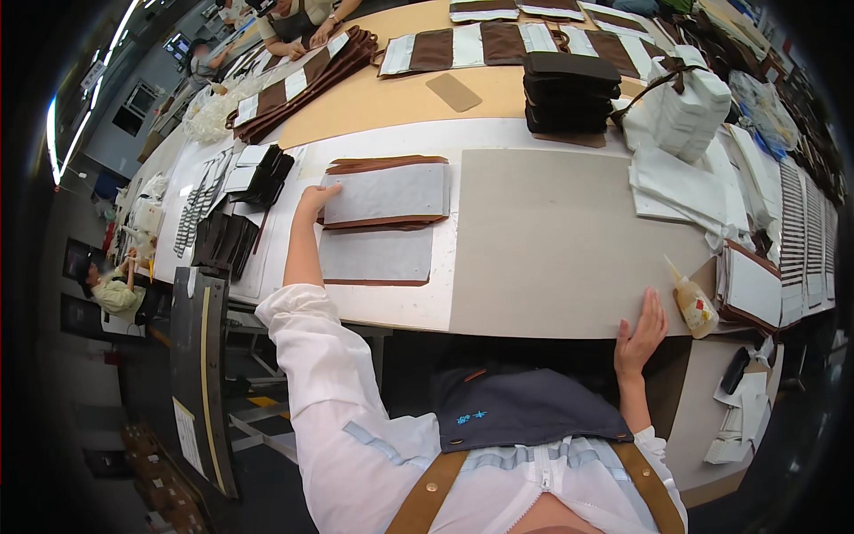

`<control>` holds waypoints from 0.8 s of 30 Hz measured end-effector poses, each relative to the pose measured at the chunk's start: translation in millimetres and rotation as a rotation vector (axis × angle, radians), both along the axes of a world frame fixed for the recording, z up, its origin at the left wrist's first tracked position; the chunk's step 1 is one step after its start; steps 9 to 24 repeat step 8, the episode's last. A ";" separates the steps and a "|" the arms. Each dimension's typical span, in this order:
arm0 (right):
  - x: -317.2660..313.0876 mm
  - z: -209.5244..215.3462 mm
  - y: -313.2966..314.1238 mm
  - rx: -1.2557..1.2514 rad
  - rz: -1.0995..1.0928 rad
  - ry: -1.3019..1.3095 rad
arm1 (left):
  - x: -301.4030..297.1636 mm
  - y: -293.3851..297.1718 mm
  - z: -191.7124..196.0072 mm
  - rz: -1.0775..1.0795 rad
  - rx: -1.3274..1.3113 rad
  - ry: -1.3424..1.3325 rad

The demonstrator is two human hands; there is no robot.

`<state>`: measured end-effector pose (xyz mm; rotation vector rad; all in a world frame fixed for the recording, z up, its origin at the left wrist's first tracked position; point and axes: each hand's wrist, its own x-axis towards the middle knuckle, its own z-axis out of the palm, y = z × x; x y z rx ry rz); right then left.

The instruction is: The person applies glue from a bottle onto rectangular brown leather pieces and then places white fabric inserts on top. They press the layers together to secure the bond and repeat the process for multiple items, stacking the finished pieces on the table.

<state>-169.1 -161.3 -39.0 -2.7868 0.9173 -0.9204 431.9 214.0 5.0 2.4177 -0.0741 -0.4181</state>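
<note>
My left hand (313,203) is at the left edge of the upper stack of grey panels with brown edges (387,193). Its thumb lies on top of the panel, and the other fingers are mostly hidden at the edge, closed on it. A second grey panel (375,256) lies just nearer to me, partly under the upper stack. Over on the right, my right hand (642,334) rests with its fingers stretched out on the front edge of the large grey board (569,240), holding nothing. Beside it, a squeeze bottle with a thin nozzle and yellowish contents (694,305) leans to the left.
Black folded pieces (222,242) lie at the left. Behind the grey board stand a dark brown stack (569,93) and white wrapped bundles (680,107). Brown-and-white strips (436,49) cover the far table, where another person (298,27) works. A dark upright panel (200,374) stands at the near left.
</note>
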 end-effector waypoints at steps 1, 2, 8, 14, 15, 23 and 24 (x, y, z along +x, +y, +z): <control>0.7 -0.9 0.3 0.005 0.004 -0.001 | -3.2 0.3 3.8 -0.025 0.030 -0.045; 1.1 -1.5 0.5 0.009 0.007 -0.001 | -5.4 0.1 6.1 -0.050 0.060 -0.090; 1.3 -0.5 1.0 0.029 0.011 -0.002 | 7.1 7.8 23.7 -0.084 -0.187 -0.374; 1.3 -0.5 1.0 0.029 0.011 -0.002 | 7.1 7.8 23.7 -0.084 -0.187 -0.374; 1.3 -0.5 1.0 0.029 0.011 -0.002 | 7.1 7.8 23.7 -0.084 -0.187 -0.374; 1.3 -0.5 1.0 0.029 0.011 -0.002 | 7.1 7.8 23.7 -0.084 -0.187 -0.374; 1.3 -0.5 1.0 0.029 0.011 -0.002 | 7.1 7.8 23.7 -0.084 -0.187 -0.374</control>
